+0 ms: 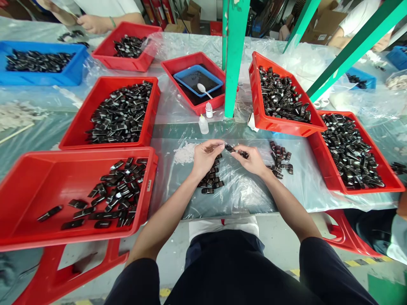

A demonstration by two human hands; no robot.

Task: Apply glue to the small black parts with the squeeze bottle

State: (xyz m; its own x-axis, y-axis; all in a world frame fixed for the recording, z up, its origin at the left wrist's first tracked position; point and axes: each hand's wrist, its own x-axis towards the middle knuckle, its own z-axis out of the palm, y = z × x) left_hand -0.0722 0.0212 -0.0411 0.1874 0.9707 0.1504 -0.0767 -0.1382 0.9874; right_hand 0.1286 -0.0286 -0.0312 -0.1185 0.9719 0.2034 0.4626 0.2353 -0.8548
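Observation:
My right hand (pixel 251 161) pinches a small glossy black part (pixel 229 148), and more black pieces show within its fingers. Thumb and fingers of my left hand (pixel 205 159) are pressed together at the far end of that part. Whatever tiny thing they pinch there is too small to make out. Below my left hand, several similar black parts (pixel 208 182) lie in a group on the plastic sheet, partly covered by it. Another loose group of black parts (pixel 280 159) lies to the right of my right hand. A heap of small white bits (pixel 185 153) is beside my left hand.
Red bins of black parts stand left (pixel 108 80) and right (pixel 365 191); one lower-left bin (pixel 38 169) is partly filled. Ahead are a blue tray (pixel 182 76) with a white spoon (pixel 202 88), two small bottles (pixel 203 125) and a green post (pixel 233 63). Other people sit opposite.

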